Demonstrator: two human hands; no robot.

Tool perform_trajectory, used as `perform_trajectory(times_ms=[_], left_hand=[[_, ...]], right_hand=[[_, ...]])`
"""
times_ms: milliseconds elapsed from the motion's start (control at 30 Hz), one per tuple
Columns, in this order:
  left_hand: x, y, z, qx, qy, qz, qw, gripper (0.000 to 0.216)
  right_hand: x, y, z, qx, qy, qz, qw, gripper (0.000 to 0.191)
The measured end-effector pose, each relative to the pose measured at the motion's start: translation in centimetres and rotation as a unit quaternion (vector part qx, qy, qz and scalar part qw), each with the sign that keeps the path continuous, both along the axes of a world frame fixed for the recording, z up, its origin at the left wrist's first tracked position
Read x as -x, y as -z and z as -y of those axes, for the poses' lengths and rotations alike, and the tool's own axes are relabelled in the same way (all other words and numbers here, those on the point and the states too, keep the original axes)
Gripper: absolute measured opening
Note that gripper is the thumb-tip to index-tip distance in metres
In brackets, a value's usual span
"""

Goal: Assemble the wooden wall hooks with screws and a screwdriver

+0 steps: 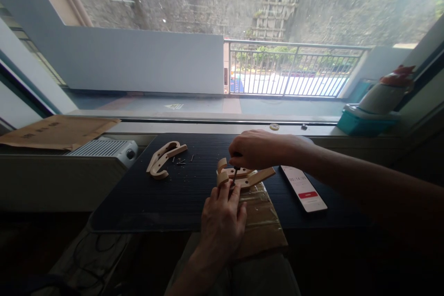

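Note:
My right hand (pixel 251 149) is closed around the handle of a dark screwdriver (pixel 236 171), whose shaft points down at a pale wooden hook (pixel 255 178). My left hand (pixel 224 215) reaches in from below. Its index and middle fingers are stretched out on the hook, either side of the screwdriver's tip, and its thumb stands apart. The tip and any screw under it are hidden by the fingers. Just behind lies a second wooden hook (pixel 233 172). Both rest on a brown board (pixel 258 222) with shiny clear wrapping, which overhangs the table's near edge.
On the dark table (pixel 138 203), two more curved wooden hooks (pixel 163 159) lie beside several loose screws (pixel 181 162). A phone (pixel 304 189) showing a timer lies right. Behind are a tape roll (pixel 274 126) and a teal box (pixel 364 120); a heater (pixel 107 148) stands left.

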State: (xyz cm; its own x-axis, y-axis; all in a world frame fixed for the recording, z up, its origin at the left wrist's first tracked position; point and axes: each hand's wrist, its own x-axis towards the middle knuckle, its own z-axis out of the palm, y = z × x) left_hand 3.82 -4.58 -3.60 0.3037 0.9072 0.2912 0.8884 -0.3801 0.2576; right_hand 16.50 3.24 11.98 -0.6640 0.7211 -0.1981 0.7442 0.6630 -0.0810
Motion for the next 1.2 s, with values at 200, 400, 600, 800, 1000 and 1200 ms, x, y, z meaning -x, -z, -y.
perform_trajectory(times_ms=[200,400,600,800,1000,1200], left_hand=[[-0.1,-0.1,0.2,-0.005,-0.004,0.001,1.0,0.044],[-0.2,0.2,0.0,-0.021,-0.007,-0.002,1.0,0.045],[-0.3,0.1,-0.1,-0.016,-0.012,-0.009,1.0,0.044],[-0.1,0.3,-0.1,-0.023,-0.009,-0.005,1.0,0.044],[-0.1,0.2,0.0,-0.017,-0.007,0.0,1.0,0.044],[-0.1,0.3,0.0,-0.019,-0.006,-0.001,1.0,0.044]], right_hand=[[0.2,0.4,-0.1,-0.002,-0.006,-0.001,1.0,0.022],[0.1,0.5,-0.6,0.068,-0.031,0.003,0.997,0.021],[0.7,0.7,-1.5,0.046,0.013,0.025,0.999,0.022],[1.2,-0.6,-1.0,0.033,0.022,0.061,0.997,0.034],[1.0,-1.3,-0.1,0.063,-0.024,0.042,0.997,0.022],[0.3,0.3,-1.2,0.07,-0.013,0.033,0.997,0.025]])
